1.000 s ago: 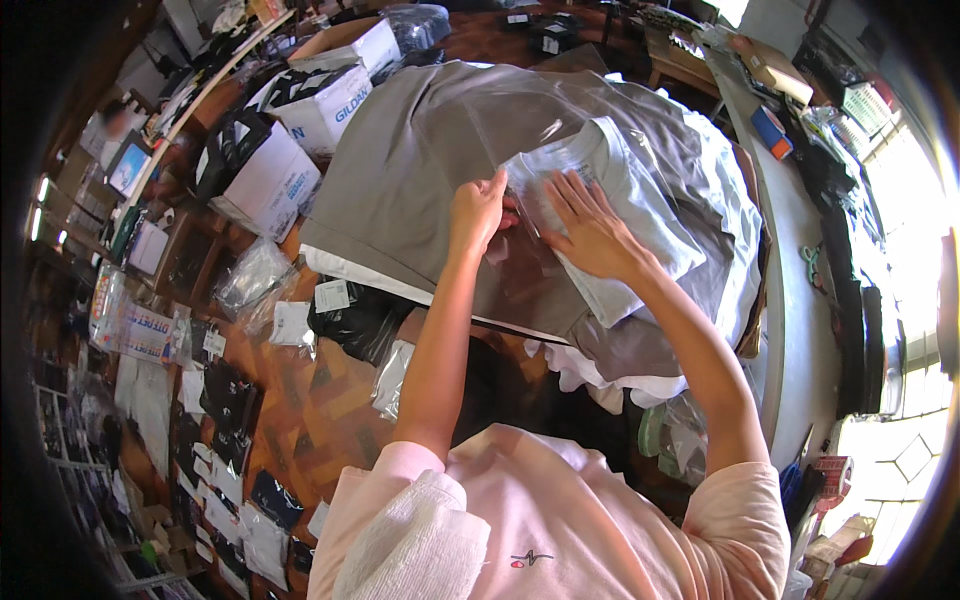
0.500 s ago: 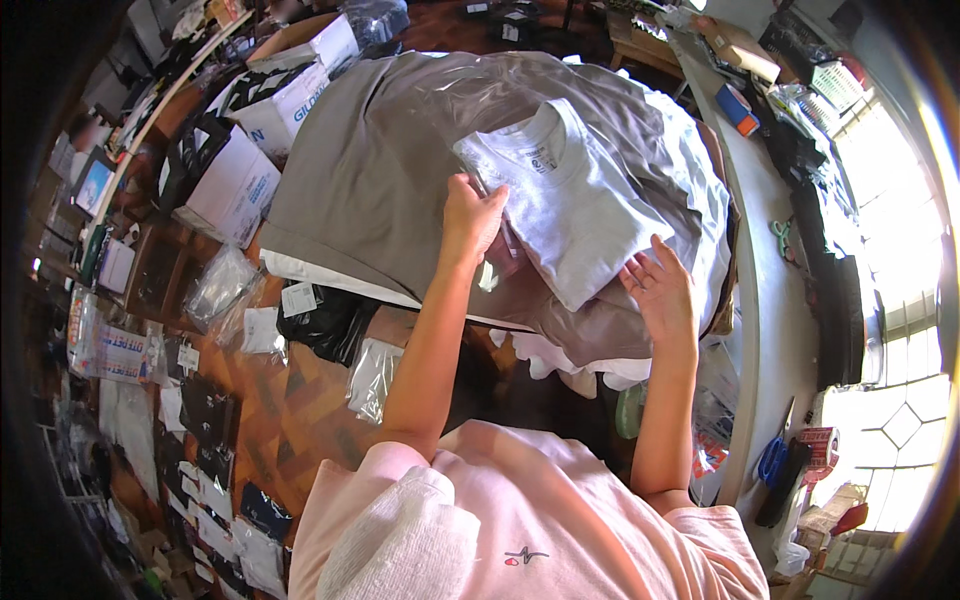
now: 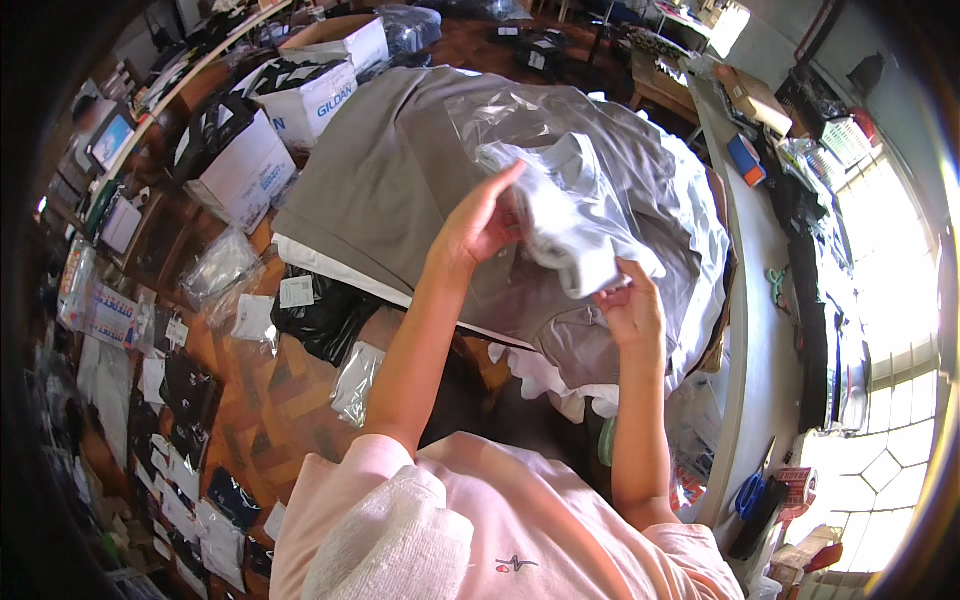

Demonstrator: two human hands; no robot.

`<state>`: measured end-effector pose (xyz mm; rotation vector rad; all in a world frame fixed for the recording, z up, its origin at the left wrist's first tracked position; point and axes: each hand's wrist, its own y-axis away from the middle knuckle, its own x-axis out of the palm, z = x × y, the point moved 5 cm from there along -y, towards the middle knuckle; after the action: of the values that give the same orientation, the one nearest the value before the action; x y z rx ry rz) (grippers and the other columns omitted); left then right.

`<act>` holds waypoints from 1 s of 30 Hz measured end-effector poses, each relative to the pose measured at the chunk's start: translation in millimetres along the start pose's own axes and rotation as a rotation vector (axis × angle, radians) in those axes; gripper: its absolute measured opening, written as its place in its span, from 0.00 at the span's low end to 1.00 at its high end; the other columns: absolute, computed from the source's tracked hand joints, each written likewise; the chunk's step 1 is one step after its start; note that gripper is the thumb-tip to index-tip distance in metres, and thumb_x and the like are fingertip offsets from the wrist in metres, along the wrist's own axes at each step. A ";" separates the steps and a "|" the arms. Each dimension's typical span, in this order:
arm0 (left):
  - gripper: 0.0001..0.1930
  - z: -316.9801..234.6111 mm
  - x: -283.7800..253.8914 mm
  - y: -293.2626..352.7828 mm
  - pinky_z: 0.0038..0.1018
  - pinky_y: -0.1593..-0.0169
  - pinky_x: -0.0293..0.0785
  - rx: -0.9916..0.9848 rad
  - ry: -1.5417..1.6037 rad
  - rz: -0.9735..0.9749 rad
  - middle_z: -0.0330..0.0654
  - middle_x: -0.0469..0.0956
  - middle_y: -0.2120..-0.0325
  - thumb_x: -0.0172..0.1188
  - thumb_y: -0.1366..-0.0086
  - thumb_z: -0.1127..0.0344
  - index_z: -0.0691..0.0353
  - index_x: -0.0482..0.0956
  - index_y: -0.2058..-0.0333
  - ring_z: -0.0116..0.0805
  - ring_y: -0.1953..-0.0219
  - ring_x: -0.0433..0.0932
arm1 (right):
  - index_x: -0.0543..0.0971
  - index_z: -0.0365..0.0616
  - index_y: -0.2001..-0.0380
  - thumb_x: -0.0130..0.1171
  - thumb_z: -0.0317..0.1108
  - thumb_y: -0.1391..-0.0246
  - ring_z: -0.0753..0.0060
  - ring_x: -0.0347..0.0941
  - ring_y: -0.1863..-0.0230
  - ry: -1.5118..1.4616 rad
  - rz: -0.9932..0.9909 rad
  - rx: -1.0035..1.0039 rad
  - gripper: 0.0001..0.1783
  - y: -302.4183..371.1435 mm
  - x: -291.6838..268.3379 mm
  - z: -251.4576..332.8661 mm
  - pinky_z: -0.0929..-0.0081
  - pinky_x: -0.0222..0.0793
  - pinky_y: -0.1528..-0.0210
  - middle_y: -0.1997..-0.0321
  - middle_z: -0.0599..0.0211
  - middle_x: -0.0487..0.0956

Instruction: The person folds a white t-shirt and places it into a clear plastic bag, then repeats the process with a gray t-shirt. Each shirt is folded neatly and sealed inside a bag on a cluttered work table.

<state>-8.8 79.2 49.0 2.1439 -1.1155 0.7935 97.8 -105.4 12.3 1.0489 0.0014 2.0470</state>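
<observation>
White shirt [image 3: 575, 225] now bows up off the brown cloth [image 3: 370, 190]; right hand [image 3: 636, 312] pinches it, left hand [image 3: 485, 228] can't tell. Keep folds flat!

Left of the bare left hand [image 3: 478, 226], the broad taupe cloth [image 3: 365, 185] offers passage; rightward, the pale folded T-shirt [image 3: 575, 205] and bare right hand [image 3: 634, 308] block the way, crinkled clear plastic [image 3: 482, 116] beyond.
</observation>
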 end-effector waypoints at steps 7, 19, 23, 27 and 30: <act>0.31 44.5 -22.4 -66.9 0.44 0.49 0.70 0.143 0.613 0.390 0.48 0.70 0.51 0.49 0.40 0.44 0.63 0.64 0.47 0.47 0.51 0.71 | 0.66 0.29 0.56 0.49 0.24 0.49 0.54 0.73 0.54 -0.169 0.083 0.044 0.16 -5.1 9.3 -13.4 0.60 0.75 0.56 0.54 0.50 0.73; 0.24 64.8 -13.6 -57.2 0.47 0.49 0.68 0.054 0.678 0.523 0.47 0.71 0.52 0.46 0.39 0.51 0.61 0.67 0.49 0.45 0.50 0.71 | 0.65 0.33 0.53 0.49 0.16 0.50 0.53 0.66 0.48 -0.121 0.113 0.013 0.19 -57.6 65.8 -23.3 0.52 0.65 0.46 0.49 0.50 0.67; 0.25 62.5 -5.8 -54.0 0.45 0.47 0.66 0.054 0.618 0.497 0.45 0.71 0.51 0.45 0.38 0.49 0.60 0.69 0.50 0.47 0.49 0.70 | 0.63 0.37 0.49 0.48 0.21 0.46 0.55 0.64 0.47 -0.142 0.207 -0.070 0.19 -91.3 78.0 -26.1 0.51 0.63 0.44 0.47 0.55 0.66; 0.25 56.9 -11.0 -51.3 0.47 0.50 0.67 0.063 0.643 0.434 0.46 0.71 0.51 0.43 0.38 0.48 0.60 0.69 0.50 0.47 0.49 0.70 | 0.61 0.38 0.48 0.45 0.19 0.45 0.56 0.63 0.46 -0.119 0.321 0.107 0.20 -68.6 86.6 -24.3 0.50 0.63 0.45 0.48 0.56 0.66; 0.27 58.3 -8.7 -54.9 0.47 0.52 0.69 0.081 0.564 0.472 0.47 0.71 0.51 0.41 0.38 0.46 0.60 0.68 0.49 0.47 0.50 0.71 | 0.60 0.39 0.48 0.43 0.18 0.45 0.56 0.64 0.47 -0.066 0.320 0.059 0.20 -82.5 63.8 -29.5 0.51 0.64 0.47 0.50 0.57 0.66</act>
<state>47.4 67.4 -7.5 1.5576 -1.2900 1.5599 112.1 1.9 8.1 1.2160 -0.1502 2.3082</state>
